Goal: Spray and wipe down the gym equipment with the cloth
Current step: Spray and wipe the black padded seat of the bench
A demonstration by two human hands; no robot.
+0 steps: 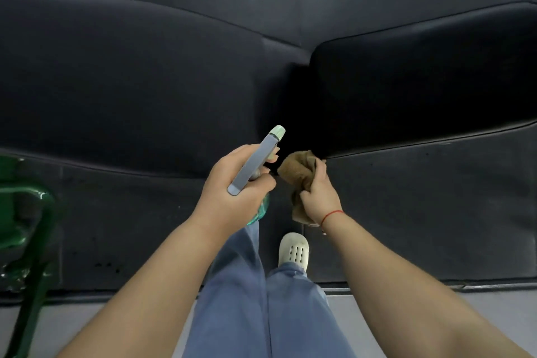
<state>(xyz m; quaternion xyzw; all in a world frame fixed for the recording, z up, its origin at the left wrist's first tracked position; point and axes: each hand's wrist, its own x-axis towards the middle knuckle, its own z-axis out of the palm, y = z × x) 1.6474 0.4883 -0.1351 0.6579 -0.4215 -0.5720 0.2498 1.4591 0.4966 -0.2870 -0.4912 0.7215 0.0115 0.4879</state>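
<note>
Spray bottle [255, 160] body mostly hidden behind left grip [235, 183]; only head & teal base show. Brown cloth [296, 168] lower part tucked under right grip [319, 195]. Green frame [26, 212] blurred, cut off at left edge; gap btwn black cushions [421, 81] too dark to tell.

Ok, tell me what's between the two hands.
Head view: only a sliver of black mat; left hand with spray bottle and right hand with cloth nearly touch.

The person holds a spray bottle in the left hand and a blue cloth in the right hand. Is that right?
Almost. The cloth is brown, not blue, as the head view shows. The rest is right: the left hand holds the spray bottle, and the right hand grips the cloth.
</note>
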